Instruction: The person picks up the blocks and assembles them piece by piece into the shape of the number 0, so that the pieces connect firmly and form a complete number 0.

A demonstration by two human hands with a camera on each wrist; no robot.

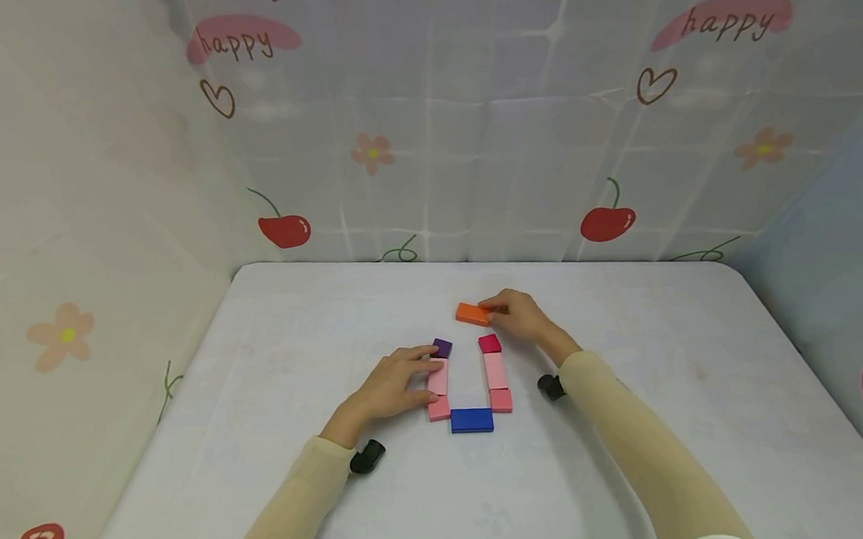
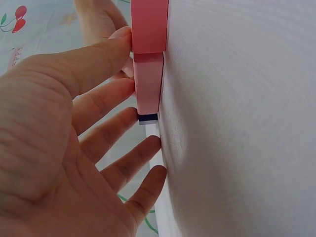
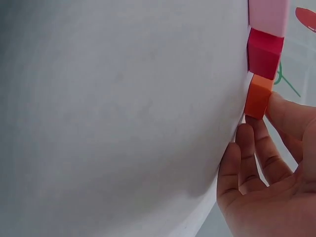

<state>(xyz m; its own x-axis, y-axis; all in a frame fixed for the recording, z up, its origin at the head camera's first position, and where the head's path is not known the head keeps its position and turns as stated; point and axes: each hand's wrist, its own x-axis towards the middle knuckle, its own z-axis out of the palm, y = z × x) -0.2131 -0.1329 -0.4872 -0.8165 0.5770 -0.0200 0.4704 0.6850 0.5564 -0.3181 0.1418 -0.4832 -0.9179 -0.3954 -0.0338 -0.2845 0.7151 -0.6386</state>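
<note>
At the far end of a block outline, my right hand (image 1: 519, 313) pinches an orange block (image 1: 470, 313) between thumb and fingers; the right wrist view shows this block (image 3: 259, 96) low against the white surface. My left hand (image 1: 390, 383) lies along the left column with fingers extended, fingertips at the purple block (image 1: 444, 350), light pink block (image 1: 438, 382) and darker pink block (image 1: 439, 411). Opposite stand a crimson block (image 1: 489, 344), a light pink block (image 1: 494, 370) and a darker pink block (image 1: 501, 401). A blue block (image 1: 472, 420) lies across the near end.
The blocks lie on a white-covered table (image 1: 631, 331). A printed curtain (image 1: 467, 133) with cherries and hearts hangs behind its far edge. Black wrist cameras (image 1: 368, 457) sit close to the table under both sleeves.
</note>
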